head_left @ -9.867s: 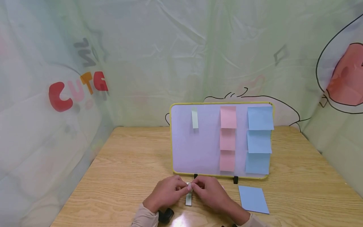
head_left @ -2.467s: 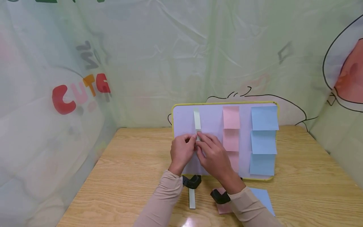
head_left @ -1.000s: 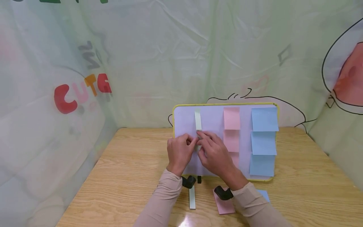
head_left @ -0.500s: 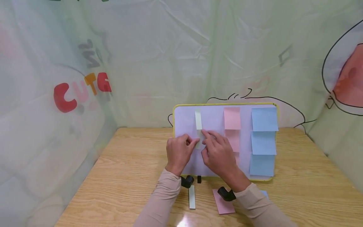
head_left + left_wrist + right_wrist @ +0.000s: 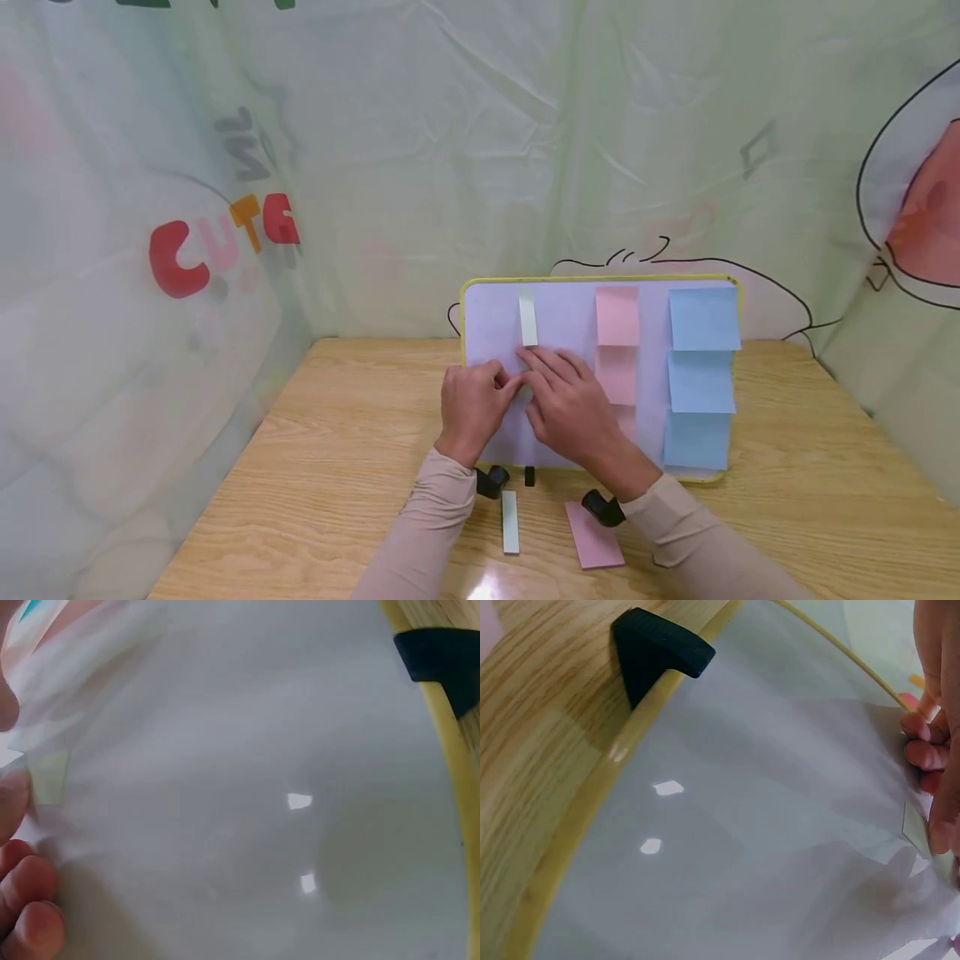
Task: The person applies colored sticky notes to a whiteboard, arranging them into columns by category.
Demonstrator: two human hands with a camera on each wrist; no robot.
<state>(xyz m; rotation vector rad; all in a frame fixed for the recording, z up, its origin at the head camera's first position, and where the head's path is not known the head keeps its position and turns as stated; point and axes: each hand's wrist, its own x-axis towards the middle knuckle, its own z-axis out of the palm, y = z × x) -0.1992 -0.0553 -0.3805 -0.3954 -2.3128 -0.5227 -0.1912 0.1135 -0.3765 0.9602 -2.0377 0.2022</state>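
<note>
Both hands meet on the yellow-framed whiteboard (image 5: 487,317): the left hand (image 5: 471,407) and right hand (image 5: 572,408) press a narrow pale green sticky strip (image 5: 527,392) flat beneath the first green strip (image 5: 528,315), though the fingers hide most of it, so the exact grip is unclear. Pink notes (image 5: 617,317) and blue notes (image 5: 703,318) already fill their columns. The green column looks unfinished, with another green strip (image 5: 510,522) lying on the wooden table (image 5: 315,467) beside a pink pad (image 5: 594,540).

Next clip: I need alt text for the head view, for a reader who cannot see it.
Both hands, the left hand and the right hand, press a narrow green sticky strip onto a yellow-framed whiteboard standing on a wooden table. The board already carries one green strip, pink notes and blue notes.
</note>
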